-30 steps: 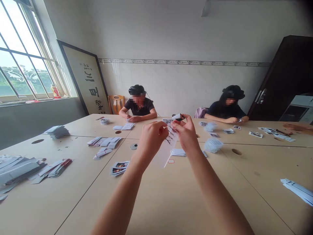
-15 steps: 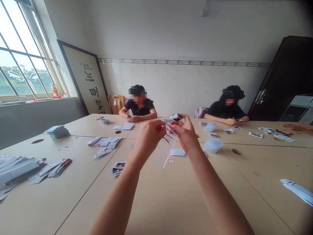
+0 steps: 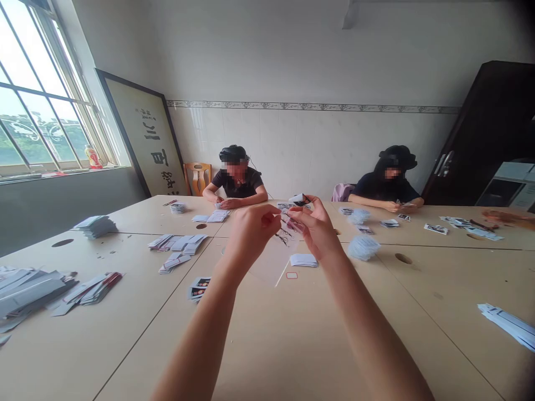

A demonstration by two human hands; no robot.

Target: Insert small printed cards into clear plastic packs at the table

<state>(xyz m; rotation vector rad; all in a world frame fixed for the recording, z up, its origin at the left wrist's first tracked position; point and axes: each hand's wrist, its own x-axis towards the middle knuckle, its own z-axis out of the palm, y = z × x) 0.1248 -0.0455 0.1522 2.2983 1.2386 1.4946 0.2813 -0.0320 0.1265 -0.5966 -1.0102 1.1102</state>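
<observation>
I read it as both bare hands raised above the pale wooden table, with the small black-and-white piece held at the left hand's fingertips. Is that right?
Not quite: the head view shows the small black-and-white piece held by the bare right hand, not the bare left hand. Both are indeed raised above the pale wooden table.

The left hand point(image 3: 254, 231) and right hand point(image 3: 315, 228) are bare. The forearms point(image 3: 200, 334) also are bare, narrowing toward the wrists point(image 3: 233, 270).
</observation>
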